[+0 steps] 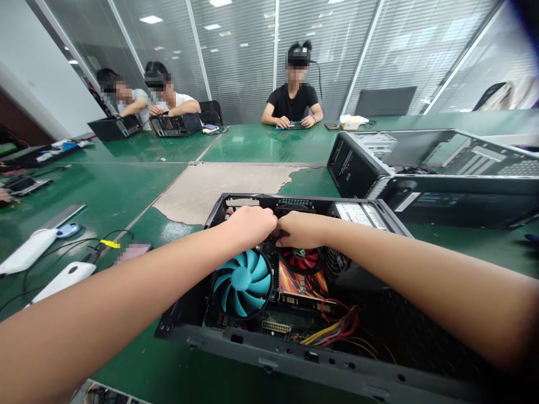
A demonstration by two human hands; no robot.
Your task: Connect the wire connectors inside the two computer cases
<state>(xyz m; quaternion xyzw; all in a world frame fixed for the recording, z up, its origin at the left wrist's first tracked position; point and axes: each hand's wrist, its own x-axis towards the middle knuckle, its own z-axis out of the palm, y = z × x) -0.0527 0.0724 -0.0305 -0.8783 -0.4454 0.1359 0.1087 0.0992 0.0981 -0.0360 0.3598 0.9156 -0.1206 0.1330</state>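
Black metal computer case (269, 365) open on the table, both hands at its far side

The case lies on a green tabletop (164, 188) directly before the wearer, its open side facing up. The left hand (255, 224) is over the far part of the interior, fingers curled down and largely folded; its fingertips are hidden, so whether it grips anything cannot be told. The right hand (297, 229) meets or nearly meets it, fingers bent, thumb low and near the fingers; any small item between them cannot be made out.

Below the left forearm sits a large round fan with turquoise blades (241, 278). Beside it, under the right hand, is a red-bladed fan in a black ring (301, 259), with an orange-and-black printed panel (302, 283) next to it. Nearer the front edge are a pale rectangular multi-pin socket (276, 326) and a bundle of yellow, red and black wires (337, 330).

Beyond the case, to the right, stands a second black computer case (357, 165). Across the table, a person in a black T-shirt (292, 101) has both hands on a thin, flat board (295, 125).
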